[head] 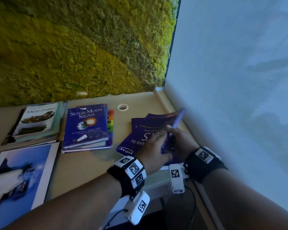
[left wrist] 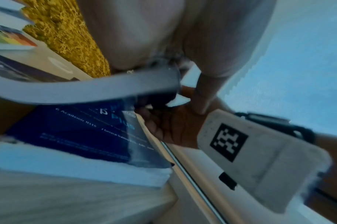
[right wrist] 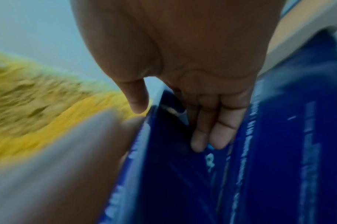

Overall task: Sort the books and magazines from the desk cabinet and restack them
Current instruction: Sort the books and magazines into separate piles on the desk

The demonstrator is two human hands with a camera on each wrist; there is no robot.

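Several purple Kaplan books (head: 133, 141) lie fanned out at the right end of the desk (head: 90, 165), close to the white wall. My right hand (head: 179, 140) grips a thin purple book (head: 179, 118) that stands tilted on its edge, thumb on one side and fingers (right wrist: 211, 133) on the blue-purple cover (right wrist: 173, 174). My left hand (head: 154, 143) lies across the top Kaplan book with its fingers stretched toward the right hand. In the left wrist view a blurred book edge (left wrist: 87, 89) crosses in front of the cover (left wrist: 77, 130).
A "Sun & Moon Signs" stack (head: 86, 125) on a rainbow-edged book (head: 110, 122) sits mid-desk, with a "Meat Dishes" stack (head: 38, 120) to its left. A large blue magazine (head: 23, 171) lies front left. A moss wall (head: 73, 47) backs the desk, with a cable hole (head: 122, 107) near it.
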